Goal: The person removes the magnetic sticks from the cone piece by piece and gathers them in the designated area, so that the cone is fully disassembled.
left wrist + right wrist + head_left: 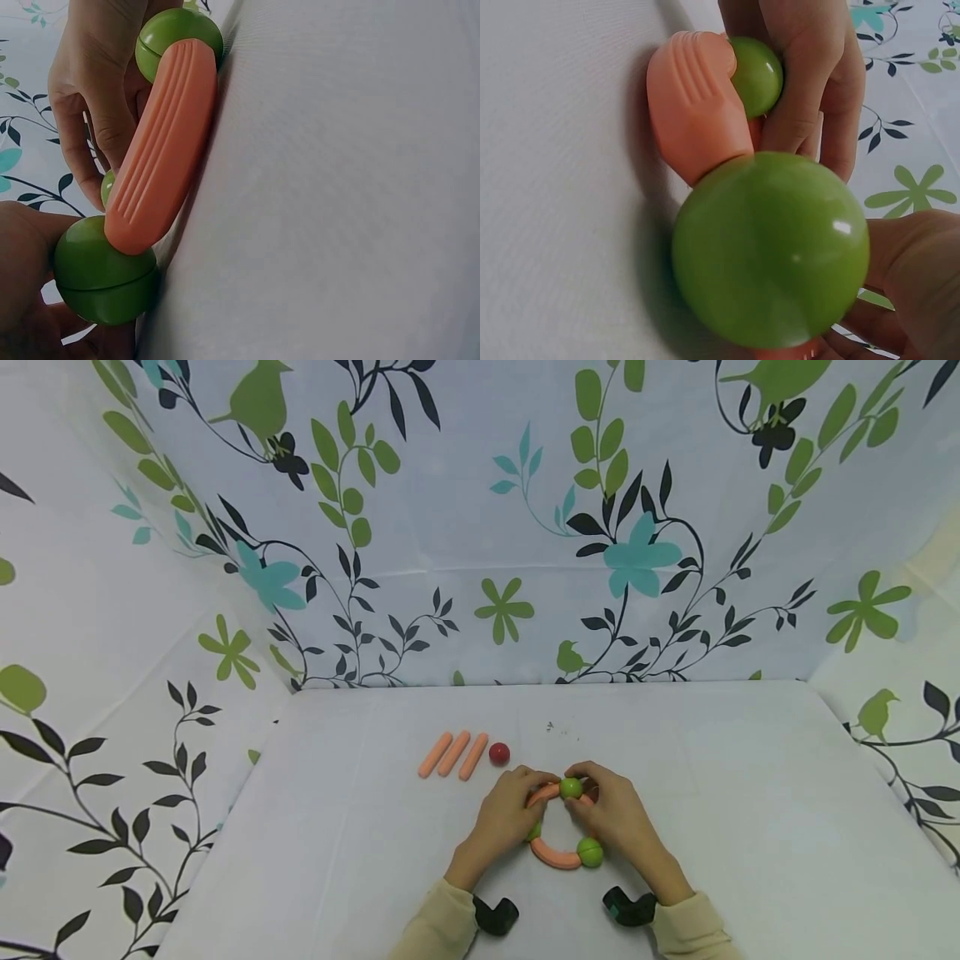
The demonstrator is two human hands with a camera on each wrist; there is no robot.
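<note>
White tabletop (772, 810) runs wide at 3 and 9 o'clock of the ring (557, 857); far edge (675, 683) well off at 12, patterned cloth (442, 618) behind it. Ring: curved orange pieces plus green balls, between the hands, enclosing a patch of tabletop. Right hand (621, 814) pinches the 12 o'clock green ball (571, 787). Left hand (501, 817) grips the orange piece (543, 794) at 10–11. Toward 10 from ring: red ball (499, 754) beside three orange sticks (453, 754).

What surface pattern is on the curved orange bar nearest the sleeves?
The curved orange bar has lengthwise grooves; the left wrist view shows them best.
</note>
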